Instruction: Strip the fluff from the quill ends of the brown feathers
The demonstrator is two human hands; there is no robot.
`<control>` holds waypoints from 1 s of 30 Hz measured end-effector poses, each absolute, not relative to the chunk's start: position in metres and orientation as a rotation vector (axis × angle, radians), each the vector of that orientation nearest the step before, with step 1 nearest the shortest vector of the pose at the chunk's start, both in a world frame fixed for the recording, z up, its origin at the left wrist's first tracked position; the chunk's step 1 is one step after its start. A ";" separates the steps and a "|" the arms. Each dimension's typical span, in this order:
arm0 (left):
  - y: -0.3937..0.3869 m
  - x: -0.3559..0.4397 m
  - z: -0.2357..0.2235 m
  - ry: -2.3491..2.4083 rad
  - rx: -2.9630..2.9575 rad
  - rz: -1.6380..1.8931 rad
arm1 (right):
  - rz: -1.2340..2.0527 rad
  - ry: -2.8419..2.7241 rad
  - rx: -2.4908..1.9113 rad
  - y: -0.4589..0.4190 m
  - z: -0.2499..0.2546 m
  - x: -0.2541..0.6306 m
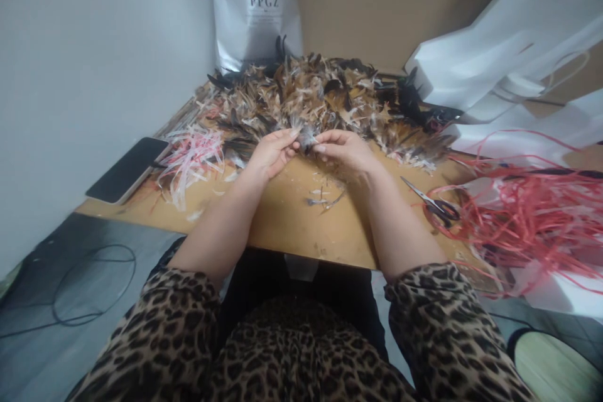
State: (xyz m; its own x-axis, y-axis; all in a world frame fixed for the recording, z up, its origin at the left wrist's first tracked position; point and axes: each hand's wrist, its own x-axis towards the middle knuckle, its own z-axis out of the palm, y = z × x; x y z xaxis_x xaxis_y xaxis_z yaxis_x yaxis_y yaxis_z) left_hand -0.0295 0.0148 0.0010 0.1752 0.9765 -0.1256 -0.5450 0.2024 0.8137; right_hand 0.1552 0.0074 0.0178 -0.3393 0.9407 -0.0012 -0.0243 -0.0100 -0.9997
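Observation:
Both hands meet over the wooden table (pixel 301 226), close to the front of a big pile of brown, black and white feathers (pixel 306 91). Between them is a small grey-white feather (pixel 307 137). My left hand (pixel 276 149) pinches it from the left, its other fingers curled in. From the other side, my right hand (pixel 346 149) pinches at it with thumb and forefinger. The fingertips hide part of the feather, and I cannot tell whether it is one or more. A few loose feather bits (pixel 325 200) lie on the wood below my hands.
A phone (pixel 129 169) lies at the table's left edge, beside pink and white strips (pixel 193 160). Scissors (pixel 436 204) rest right of my right forearm, near a tangle of red strings (pixel 532 220). A white bag (pixel 257 9) stands behind the pile. White bags or sheets (pixel 509 44) hang at the right.

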 end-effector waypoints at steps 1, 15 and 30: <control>0.014 -0.031 0.002 0.764 0.763 1.213 | 1.557 -1.447 -1.004 0.009 0.019 0.161; 0.009 -0.026 -0.004 0.903 1.068 1.121 | 1.803 -1.332 -1.086 0.011 0.014 0.157; 0.012 -0.019 -0.009 0.745 0.652 1.061 | 1.375 -1.042 -0.984 0.010 0.004 0.125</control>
State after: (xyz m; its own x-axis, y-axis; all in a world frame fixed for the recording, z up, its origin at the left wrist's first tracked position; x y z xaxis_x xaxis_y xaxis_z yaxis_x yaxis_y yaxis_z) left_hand -0.0194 0.0123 -0.0089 0.2972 0.9289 -0.2207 -0.5227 0.3518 0.7766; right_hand 0.1247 0.0096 0.0043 -0.0590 0.9983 -0.0014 -0.2691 -0.0172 -0.9630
